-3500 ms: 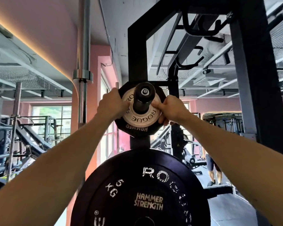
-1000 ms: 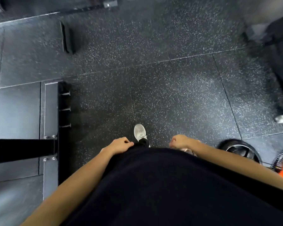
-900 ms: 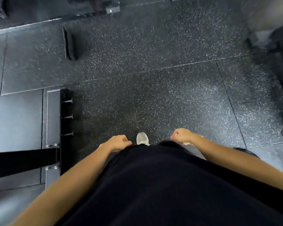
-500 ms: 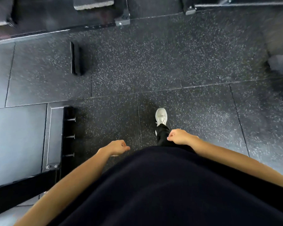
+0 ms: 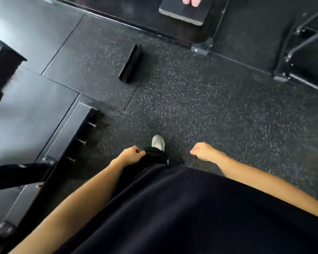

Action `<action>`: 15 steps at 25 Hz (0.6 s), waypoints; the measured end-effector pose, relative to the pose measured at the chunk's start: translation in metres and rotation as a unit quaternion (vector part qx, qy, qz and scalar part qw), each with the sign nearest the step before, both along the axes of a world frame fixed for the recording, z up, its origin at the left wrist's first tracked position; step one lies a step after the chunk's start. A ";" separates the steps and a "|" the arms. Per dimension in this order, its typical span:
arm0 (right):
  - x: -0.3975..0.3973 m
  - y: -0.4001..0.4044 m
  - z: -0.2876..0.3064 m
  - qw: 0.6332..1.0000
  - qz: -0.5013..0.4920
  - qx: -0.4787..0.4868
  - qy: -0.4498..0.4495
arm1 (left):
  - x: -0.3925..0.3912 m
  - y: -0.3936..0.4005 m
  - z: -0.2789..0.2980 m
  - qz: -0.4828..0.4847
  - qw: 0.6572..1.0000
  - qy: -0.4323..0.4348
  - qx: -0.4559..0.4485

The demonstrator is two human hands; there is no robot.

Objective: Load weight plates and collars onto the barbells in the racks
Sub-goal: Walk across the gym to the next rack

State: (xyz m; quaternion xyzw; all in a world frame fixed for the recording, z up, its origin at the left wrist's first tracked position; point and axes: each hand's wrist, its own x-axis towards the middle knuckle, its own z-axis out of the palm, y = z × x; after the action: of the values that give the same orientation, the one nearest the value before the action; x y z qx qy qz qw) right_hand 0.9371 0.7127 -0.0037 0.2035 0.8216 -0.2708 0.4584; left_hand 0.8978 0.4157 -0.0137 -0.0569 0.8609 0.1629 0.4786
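The head view looks straight down at the speckled black rubber floor (image 5: pixel 200 99). No weight plate, collar or barbell shows in this frame. My left hand (image 5: pixel 131 154) hangs in front of my dark trousers with its fingers loosely curled and holds nothing. My right hand (image 5: pixel 203 152) hangs a little to the right, also loosely curled and holding nothing. Between the hands, one white shoe (image 5: pixel 158 142) is planted forward on the floor.
A rack's steel base plate (image 5: pixel 62 132) with short pegs lies at the left, joined by a black beam (image 5: pixel 17 176). A small black block (image 5: pixel 130 64) stands on the floor ahead. A padded platform (image 5: pixel 185 11) sits at the top, and another black frame (image 5: pixel 301 43) at the upper right.
Both hands left the small plate on the bar and dropped to my sides. The view swung down to the floor and has since turned while I step forward past the rack base.
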 end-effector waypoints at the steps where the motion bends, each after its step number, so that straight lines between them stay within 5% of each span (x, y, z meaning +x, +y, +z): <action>1: -0.027 0.001 -0.001 1.000 0.011 0.001 -0.006 | -0.014 0.003 -0.006 0.008 1.000 -0.016 -0.007; 15: -0.450 -0.106 0.006 0.978 0.205 0.001 0.031 | -0.336 -0.085 -0.010 0.180 0.983 -0.006 0.021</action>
State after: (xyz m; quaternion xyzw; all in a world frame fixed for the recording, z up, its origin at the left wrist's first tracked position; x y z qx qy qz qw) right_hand 0.4869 0.6067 0.0022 0.0230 0.8597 -0.1769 0.4787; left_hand 0.5614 0.3310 -0.0234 -0.2014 0.8301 0.2641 0.4478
